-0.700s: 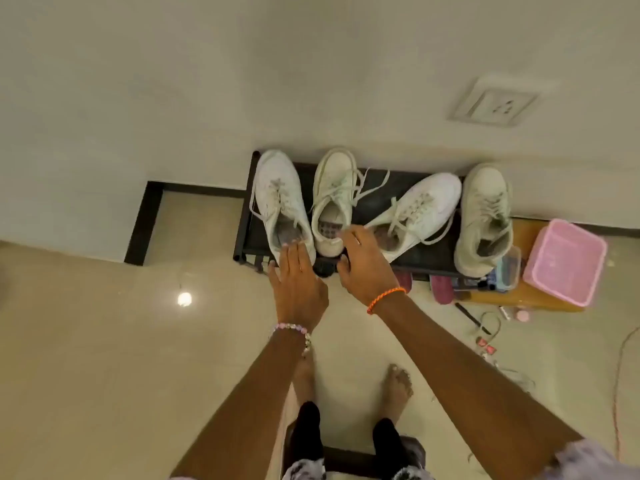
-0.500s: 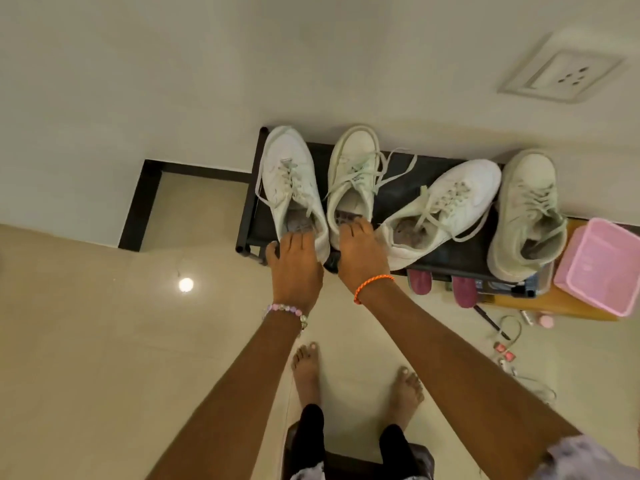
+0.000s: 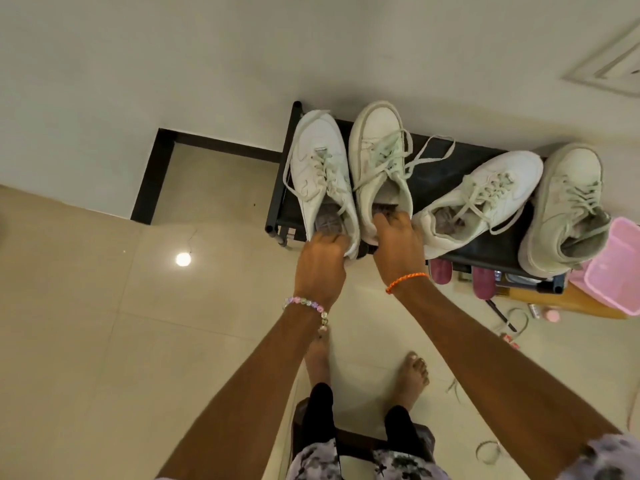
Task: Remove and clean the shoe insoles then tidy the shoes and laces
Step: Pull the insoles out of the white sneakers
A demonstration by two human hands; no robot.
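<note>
On the black rack (image 3: 446, 174), each hand's grip clasps a white, loose-laced sneaker's heel: left hand (image 3: 320, 268), right hand (image 3: 398, 252).

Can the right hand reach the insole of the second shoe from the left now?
Probably yes: the right hand is at the heel of that shoe, fingers already in its opening, nothing blocking.

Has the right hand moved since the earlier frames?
Yes. The right hand has advanced along the second shoe on the rack, from its heel rim into its opening.
</note>
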